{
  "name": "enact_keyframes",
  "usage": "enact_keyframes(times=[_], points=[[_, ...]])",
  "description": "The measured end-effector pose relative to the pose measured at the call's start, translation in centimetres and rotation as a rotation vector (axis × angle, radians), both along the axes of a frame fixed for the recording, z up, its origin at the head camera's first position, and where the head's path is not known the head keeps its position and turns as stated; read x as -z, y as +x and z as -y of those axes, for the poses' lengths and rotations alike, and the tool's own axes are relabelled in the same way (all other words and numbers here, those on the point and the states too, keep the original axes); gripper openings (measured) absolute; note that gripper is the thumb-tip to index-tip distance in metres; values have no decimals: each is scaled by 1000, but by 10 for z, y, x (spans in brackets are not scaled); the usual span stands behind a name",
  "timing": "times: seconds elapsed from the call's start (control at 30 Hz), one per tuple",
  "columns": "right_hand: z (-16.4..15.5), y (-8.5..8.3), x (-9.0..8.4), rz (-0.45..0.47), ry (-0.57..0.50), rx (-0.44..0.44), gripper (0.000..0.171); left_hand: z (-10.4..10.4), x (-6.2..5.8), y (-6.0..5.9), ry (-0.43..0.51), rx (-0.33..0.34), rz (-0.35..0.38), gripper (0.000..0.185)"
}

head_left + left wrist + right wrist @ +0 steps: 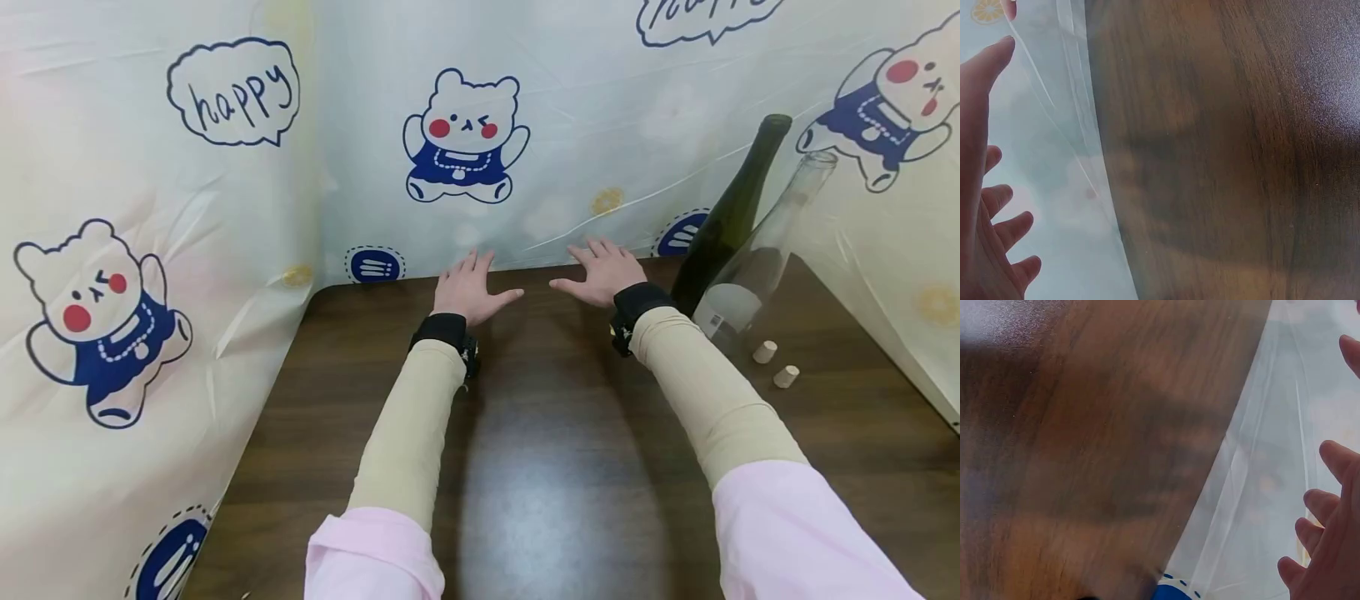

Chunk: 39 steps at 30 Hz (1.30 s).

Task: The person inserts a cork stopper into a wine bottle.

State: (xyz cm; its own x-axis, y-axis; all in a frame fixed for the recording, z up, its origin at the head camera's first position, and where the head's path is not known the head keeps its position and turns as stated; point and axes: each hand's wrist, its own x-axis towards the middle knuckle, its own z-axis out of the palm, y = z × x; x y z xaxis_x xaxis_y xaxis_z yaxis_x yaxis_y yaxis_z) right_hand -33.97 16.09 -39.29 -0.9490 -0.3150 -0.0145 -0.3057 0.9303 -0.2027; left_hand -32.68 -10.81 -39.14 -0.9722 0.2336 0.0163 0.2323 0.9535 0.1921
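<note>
Both arms reach forward over a dark wooden table (540,467). My left hand (468,290) is held near the table's far edge, fingers spread and thumb pointing inward, with nothing in it. To its right, my right hand (603,271) is spread the same way and holds nothing. Nearest to the right hand stand a dark green glass bottle (723,221) and a clear glass bottle (776,225) with a whitish label. Two small corks (765,352) lie on the table in front of the bottles, beside my right forearm. In the wrist views the fingers show against the pale curtain.
A pale curtain (570,108) printed with cartoon bears and the word "happy" hangs behind the table and along both sides. The bottles stand close together at the table's back right, near the curtain. Light glares off the middle of the tabletop.
</note>
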Motion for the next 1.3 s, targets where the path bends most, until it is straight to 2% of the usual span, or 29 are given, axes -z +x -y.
enact_keyframes(times=[0.13,0.27,0.37,0.47,0.63,0.73,0.87,0.97,1.07,1.13,1.2,1.3], points=[[-7,-2,-3,-8,-20,0,96,-1,0,-3,17,2,2,100],[-10,-1,-13,-36,-53,-13,97,-1,-3,-4,13,10,-4,100],[-12,5,-27,-68,-118,-46,95,-3,-9,-3,32,32,-29,98],[-15,18,-49,-127,-195,-88,92,-7,-19,1,104,71,-79,95],[-24,61,-93,-296,-275,-106,94,-14,-39,20,241,149,-127,95],[-34,93,-120,-431,-333,-72,97,-15,-51,33,291,191,-140,96],[-54,131,-154,-533,-500,80,100,-15,-65,45,341,233,-197,94],[-74,150,-168,-538,-648,257,102,-18,-70,52,390,257,-234,93],[-96,151,-162,-490,-760,434,107,-24,-70,56,459,294,-256,92],[-109,144,-147,-428,-798,537,112,-30,-67,58,502,318,-244,91],[-119,135,-124,-352,-839,589,117,-38,-60,60,532,334,-214,91],[-126,123,-89,-270,-870,589,117,-52,-46,63,546,337,-143,92]])
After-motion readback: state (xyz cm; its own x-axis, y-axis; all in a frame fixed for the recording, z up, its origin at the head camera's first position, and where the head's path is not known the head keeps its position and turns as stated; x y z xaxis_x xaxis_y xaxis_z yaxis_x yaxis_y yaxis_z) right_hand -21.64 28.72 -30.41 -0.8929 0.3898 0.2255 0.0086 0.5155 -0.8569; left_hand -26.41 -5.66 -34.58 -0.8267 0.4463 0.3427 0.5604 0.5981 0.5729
